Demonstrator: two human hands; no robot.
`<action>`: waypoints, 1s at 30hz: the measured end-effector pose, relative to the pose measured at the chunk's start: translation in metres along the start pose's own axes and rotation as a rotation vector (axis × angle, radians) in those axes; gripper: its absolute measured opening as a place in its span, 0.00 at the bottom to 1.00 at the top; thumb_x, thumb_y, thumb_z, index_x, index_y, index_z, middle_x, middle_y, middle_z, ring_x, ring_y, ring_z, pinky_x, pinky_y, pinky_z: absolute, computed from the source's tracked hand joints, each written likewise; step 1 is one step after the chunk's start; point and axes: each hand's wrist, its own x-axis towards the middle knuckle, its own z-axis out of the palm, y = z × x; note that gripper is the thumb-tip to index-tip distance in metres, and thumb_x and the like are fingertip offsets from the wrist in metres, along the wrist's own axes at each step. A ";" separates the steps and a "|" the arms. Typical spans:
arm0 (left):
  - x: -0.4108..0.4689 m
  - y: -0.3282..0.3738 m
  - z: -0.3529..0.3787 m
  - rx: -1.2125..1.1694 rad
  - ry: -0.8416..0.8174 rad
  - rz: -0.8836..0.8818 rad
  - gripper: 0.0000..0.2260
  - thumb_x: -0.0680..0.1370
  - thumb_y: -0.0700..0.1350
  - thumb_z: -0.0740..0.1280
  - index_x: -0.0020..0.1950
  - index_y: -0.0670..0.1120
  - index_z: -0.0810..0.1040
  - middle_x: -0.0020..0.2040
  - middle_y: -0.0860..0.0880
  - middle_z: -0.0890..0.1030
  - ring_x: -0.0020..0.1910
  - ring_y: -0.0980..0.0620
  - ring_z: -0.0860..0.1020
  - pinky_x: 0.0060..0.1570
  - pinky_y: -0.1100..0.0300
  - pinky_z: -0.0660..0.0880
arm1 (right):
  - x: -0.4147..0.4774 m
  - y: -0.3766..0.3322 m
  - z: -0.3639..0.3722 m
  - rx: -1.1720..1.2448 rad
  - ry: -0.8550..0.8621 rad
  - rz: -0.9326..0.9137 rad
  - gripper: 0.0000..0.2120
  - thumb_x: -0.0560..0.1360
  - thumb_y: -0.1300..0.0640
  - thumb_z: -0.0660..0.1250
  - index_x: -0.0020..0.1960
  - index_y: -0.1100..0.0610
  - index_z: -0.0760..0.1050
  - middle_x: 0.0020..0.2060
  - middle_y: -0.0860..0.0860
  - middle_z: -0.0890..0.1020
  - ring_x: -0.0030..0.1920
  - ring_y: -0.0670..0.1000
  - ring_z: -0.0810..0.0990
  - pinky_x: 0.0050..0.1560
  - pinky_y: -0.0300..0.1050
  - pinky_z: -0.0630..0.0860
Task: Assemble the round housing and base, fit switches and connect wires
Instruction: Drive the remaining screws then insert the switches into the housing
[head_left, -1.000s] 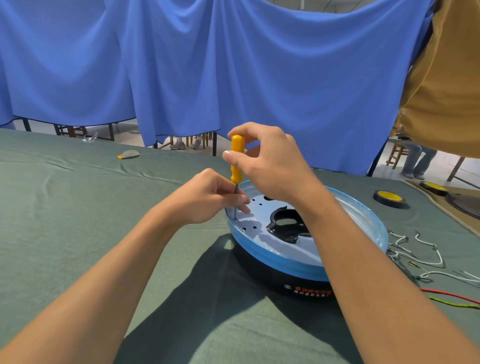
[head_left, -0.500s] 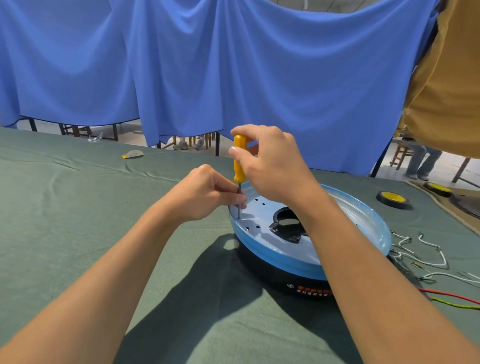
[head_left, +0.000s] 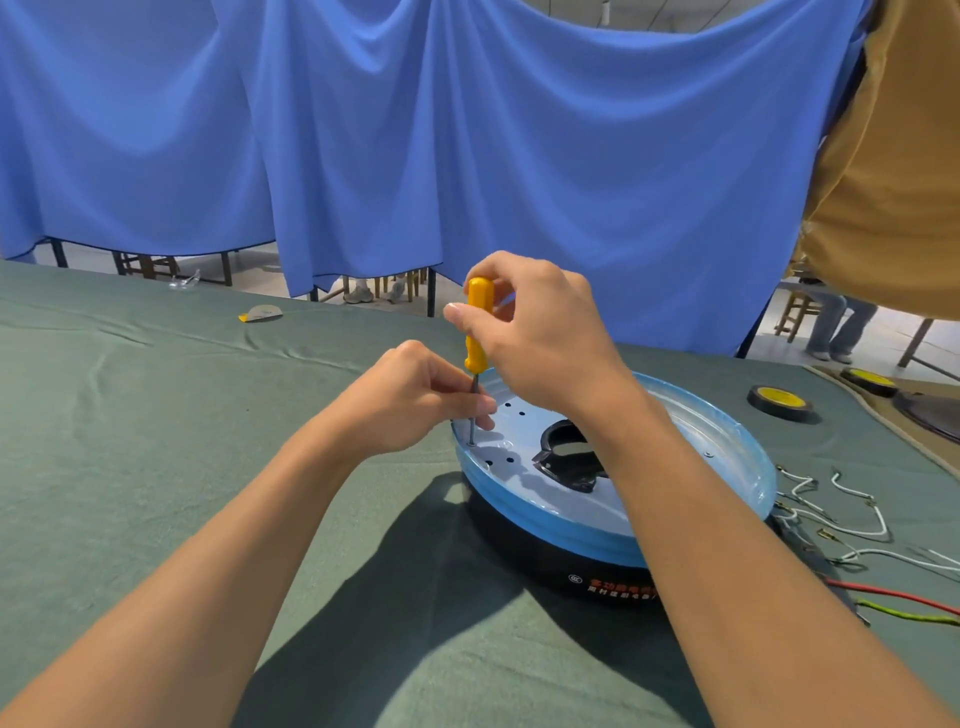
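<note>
A round blue housing (head_left: 540, 512) sits on a black base (head_left: 545, 564) on the green cloth, right of centre. A black part (head_left: 563, 457) lies in its central opening. My right hand (head_left: 540, 338) grips the orange handle of a screwdriver (head_left: 477, 332), held upright with its tip at a hole on the housing's left rim. My left hand (head_left: 415, 400) pinches the metal shaft just above the tip. White wires (head_left: 852, 519) plus a red wire (head_left: 893, 595) and a green wire (head_left: 904, 616) trail off to the right of the base.
A green cloth covers the table (head_left: 156, 467). A black and yellow tape roll (head_left: 782, 402) lies at the right, another one (head_left: 870, 379) behind it. A small grey and yellow item (head_left: 260, 313) lies far left. Blue curtains hang behind, and a person's legs (head_left: 831, 332) show at the right.
Both hands stay on the screwdriver at the same hole. My right fingers have shifted a little round the handle; the view has drifted slightly.
</note>
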 end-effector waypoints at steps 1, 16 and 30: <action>0.000 0.000 0.000 0.009 -0.004 0.002 0.05 0.76 0.50 0.73 0.40 0.57 0.87 0.45 0.34 0.83 0.38 0.45 0.71 0.45 0.42 0.72 | 0.001 0.000 -0.003 0.045 -0.029 0.004 0.09 0.76 0.52 0.69 0.54 0.53 0.79 0.43 0.50 0.82 0.47 0.52 0.80 0.53 0.49 0.76; -0.002 -0.002 0.006 -0.052 -0.005 -0.031 0.06 0.77 0.46 0.72 0.49 0.47 0.87 0.45 0.43 0.86 0.44 0.43 0.80 0.58 0.37 0.75 | 0.002 0.000 0.009 -0.126 0.102 0.008 0.11 0.74 0.46 0.69 0.49 0.52 0.78 0.40 0.48 0.75 0.45 0.51 0.72 0.47 0.46 0.69; 0.000 -0.001 0.005 -0.047 -0.062 -0.023 0.07 0.79 0.44 0.69 0.48 0.48 0.87 0.47 0.55 0.87 0.57 0.54 0.82 0.66 0.47 0.71 | 0.001 -0.003 0.002 0.029 0.002 0.037 0.08 0.76 0.50 0.69 0.53 0.51 0.82 0.41 0.52 0.83 0.52 0.56 0.78 0.57 0.49 0.74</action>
